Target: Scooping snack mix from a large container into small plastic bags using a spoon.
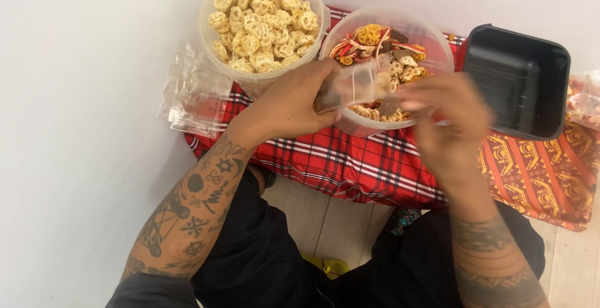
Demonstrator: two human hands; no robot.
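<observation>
Two hands hold a small clear plastic bag (359, 86) partly filled with mixed snacks.

The left hand (294, 105) pinches the bag's left end; the blurred right hand (447, 117) grips its right end, above a round clear plastic tub of mixed coloured snacks (437, 39). Beside it stand a clear tub of pale wheel-shaped crackers (215, 51) and a black plastic tray (519, 80).

**Both hands raised and meeting in front of you**

Your left hand (294, 101) comes in from the lower left on a bare, tattooed forearm, wrist bent a little, its back turned up toward you. Its fingers curl inward and the thumb presses against them in a pinch. Your right hand (447, 120) rises from the lower right, its forearm also tattooed, and looks blurred. Its fingers point left toward the other hand, closed together at the tips. The two hands are near each other, fingertips almost meeting.
</observation>
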